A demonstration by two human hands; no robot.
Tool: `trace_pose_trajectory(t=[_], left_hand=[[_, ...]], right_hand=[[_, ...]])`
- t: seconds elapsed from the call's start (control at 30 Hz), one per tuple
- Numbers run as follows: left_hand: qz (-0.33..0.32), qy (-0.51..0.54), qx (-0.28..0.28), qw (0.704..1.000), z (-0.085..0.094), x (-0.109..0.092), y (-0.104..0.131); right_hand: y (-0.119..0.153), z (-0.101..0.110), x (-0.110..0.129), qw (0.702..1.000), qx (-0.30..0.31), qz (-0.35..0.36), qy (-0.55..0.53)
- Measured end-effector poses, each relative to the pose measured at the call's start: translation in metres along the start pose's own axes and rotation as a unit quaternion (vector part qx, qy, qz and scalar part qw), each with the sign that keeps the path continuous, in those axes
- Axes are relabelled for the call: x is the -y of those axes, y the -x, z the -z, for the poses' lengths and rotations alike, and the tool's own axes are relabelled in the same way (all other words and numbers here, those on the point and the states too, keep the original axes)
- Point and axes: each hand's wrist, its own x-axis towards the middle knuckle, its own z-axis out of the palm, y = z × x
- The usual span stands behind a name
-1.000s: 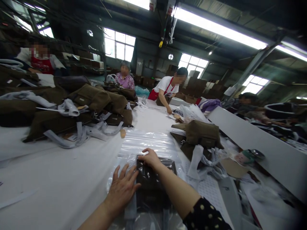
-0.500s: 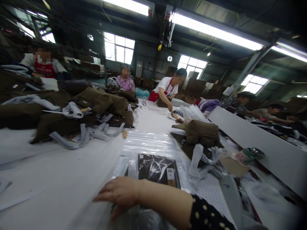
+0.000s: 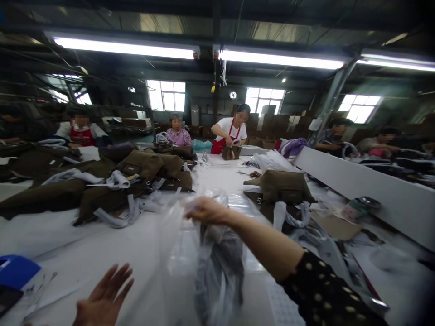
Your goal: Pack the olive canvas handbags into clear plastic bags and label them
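My right hand (image 3: 208, 211) is closed on the upper edge of a clear plastic bag (image 3: 178, 242), lifted above the white table. Inside or behind the plastic hangs a dark grey item (image 3: 219, 271), blurred by motion. At the lower left, my left hand (image 3: 105, 299) is raised with its fingers spread and holds nothing. More flat clear plastic (image 3: 251, 260) lies on the table behind the lifted bag.
Brown bags with pale wrapped straps (image 3: 142, 165) are heaped at the left. Another brown bag (image 3: 283, 186) lies at the right, near a jar (image 3: 358, 209) and a white divider (image 3: 360, 192). A blue object (image 3: 18, 270) sits lower left. People work beyond the table.
My right hand has risen and now lifts the plastic bag, which lay flat before. My left hand has come into view at the lower left. The camera view has levelled.
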Motion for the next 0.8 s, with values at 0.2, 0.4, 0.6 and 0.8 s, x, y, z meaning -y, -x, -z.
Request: trace_pose_trajectory(t=[0.2, 0.4, 0.6, 0.8], left_hand=[[0.037, 0.063, 0.091, 0.993, -0.072, -0.039, -0.019], [0.096, -0.001, 0.182, 0.978, -0.099, -0.005, -0.026], [0.085, -0.036, 0.123, 0.988, -0.089, -0.017, -0.026], [0.018, -0.104, 0.119, 0.987, -0.098, -0.069, -0.031]], right_hand=[[0.096, 0.109, -0.009, 0.903, -0.357, 0.139, -0.197], [0.18, 0.054, -0.109, 0.856, -0.44, 0.039, -0.269], [0.2, 0.046, -0.101, 0.894, -0.365, -0.012, -0.26], [0.217, 0.065, -0.048, 0.895, -0.379, 0.006, -0.237]])
